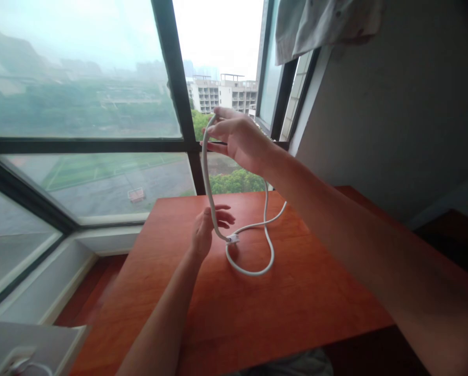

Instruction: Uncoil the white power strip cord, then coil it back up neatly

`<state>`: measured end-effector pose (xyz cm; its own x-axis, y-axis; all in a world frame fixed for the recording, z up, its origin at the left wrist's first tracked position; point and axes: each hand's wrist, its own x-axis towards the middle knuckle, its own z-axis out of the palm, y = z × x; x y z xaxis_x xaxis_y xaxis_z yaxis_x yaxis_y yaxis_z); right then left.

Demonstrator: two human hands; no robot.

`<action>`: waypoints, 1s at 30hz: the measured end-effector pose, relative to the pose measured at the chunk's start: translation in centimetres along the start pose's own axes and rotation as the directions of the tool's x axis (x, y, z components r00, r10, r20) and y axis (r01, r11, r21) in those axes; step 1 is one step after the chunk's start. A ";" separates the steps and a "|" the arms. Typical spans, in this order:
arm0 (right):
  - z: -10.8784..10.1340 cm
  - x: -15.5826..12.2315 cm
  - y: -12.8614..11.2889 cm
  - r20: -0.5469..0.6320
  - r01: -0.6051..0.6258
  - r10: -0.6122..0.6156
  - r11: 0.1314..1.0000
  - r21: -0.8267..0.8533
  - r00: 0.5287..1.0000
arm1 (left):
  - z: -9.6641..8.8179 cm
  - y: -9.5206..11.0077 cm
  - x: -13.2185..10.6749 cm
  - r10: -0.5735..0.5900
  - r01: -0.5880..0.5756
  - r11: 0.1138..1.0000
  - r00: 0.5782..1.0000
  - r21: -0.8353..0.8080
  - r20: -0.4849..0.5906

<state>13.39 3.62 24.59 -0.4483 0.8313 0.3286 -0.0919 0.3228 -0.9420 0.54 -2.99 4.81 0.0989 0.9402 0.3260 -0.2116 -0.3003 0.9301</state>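
Note:
A white cable (206, 167) rises in a tall bend above the table. My right hand (237, 133) is raised in front of the window, its fingertips closed around the top of that bend. Lower down, my left hand (208, 227) is beside the cable, fingers stretched out and apart; the cable passes across it, and I cannot tell whether it touches. A small white piece (233, 238), perhaps a connector or clip, sits where the cable strands meet. From there a loop lies on the tabletop, and the cable runs back behind my right forearm, where it is hidden.
The reddish wooden table (281, 308) stands against dark-framed windows (190, 120), with buildings and a sports field outside. A light cloth (324, 26) hangs at the upper right beside a grey wall (394, 115). A wall outlet with a white cord (20, 363) is at the lower left.

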 end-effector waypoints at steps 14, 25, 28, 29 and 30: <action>1.5 1.9 6.5 0.064 -0.051 0.042 0.987 0.152 0.997 | -3.9 3.1 0.9 -0.109 -0.133 0.725 0.947 -0.676 -0.303; 1.5 -1.8 9.5 0.095 -0.101 0.084 0.977 0.188 0.992 | -6.6 3.0 1.2 -0.216 -0.085 0.677 0.927 -0.731 -0.308; 0.1 -4.4 10.4 0.069 -0.118 0.119 0.993 -0.020 0.990 | -7.6 3.0 1.1 -0.229 -0.101 0.672 0.914 -0.734 -0.335; -0.4 -5.5 10.7 0.082 -0.107 0.117 0.986 -0.126 0.990 | -7.9 3.0 1.1 -0.239 -0.099 0.664 0.911 -0.741 -0.335; -0.8 -6.7 10.9 0.108 -0.062 0.089 0.970 -0.234 0.990 | -8.1 2.9 1.0 -0.251 -0.096 0.655 0.908 -0.749 -0.336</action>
<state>16.14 1.98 12.16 -0.5483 0.8028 0.2340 0.1470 0.3680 -0.9181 -7.90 -1.58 6.50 -0.1835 0.9830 0.0058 -0.8766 -0.1663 0.4515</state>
